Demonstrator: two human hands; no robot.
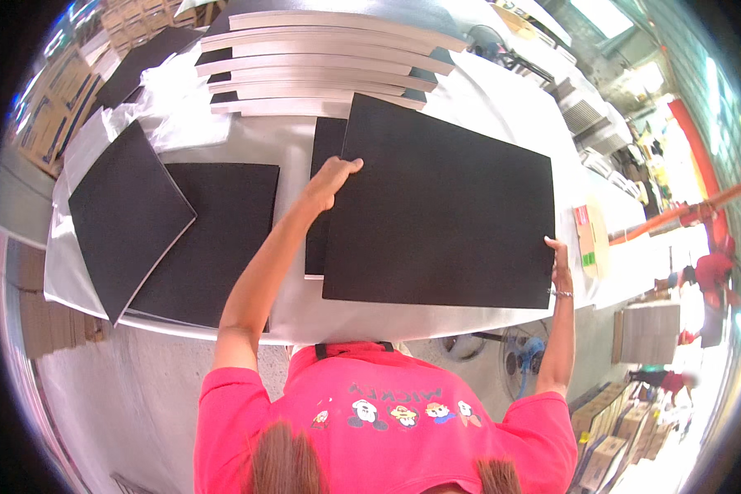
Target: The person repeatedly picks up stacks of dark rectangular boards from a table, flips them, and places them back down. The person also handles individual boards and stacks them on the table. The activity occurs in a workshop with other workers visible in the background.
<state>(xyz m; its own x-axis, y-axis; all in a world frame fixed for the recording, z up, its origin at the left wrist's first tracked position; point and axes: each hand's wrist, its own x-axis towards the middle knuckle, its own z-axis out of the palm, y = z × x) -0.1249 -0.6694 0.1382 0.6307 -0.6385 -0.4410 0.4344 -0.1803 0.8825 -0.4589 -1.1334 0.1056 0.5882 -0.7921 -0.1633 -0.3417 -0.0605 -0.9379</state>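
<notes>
A large black board (445, 214) is held level between my two hands over the white table. My left hand (331, 183) grips its left edge, thumb on top and fingers hidden beneath. At its right edge my right hand (558, 262) holds on, with the thumb tip showing and the other fingers mostly out of sight. Under the board, a second black board (325, 148) with a pale lower edge sticks out to the left. To the left lie more black boards: a flat one (222, 214) and a tilted one (132, 214) overlapping it.
Stacked pale-edged boards (321, 62) stand at the table's far side. Clear plastic wrap (181, 99) lies at the far left. A small cardboard box (589, 239) sits on the right. Beyond are cartons (58, 107), a blue fan (523, 358) and people in red (712, 267).
</notes>
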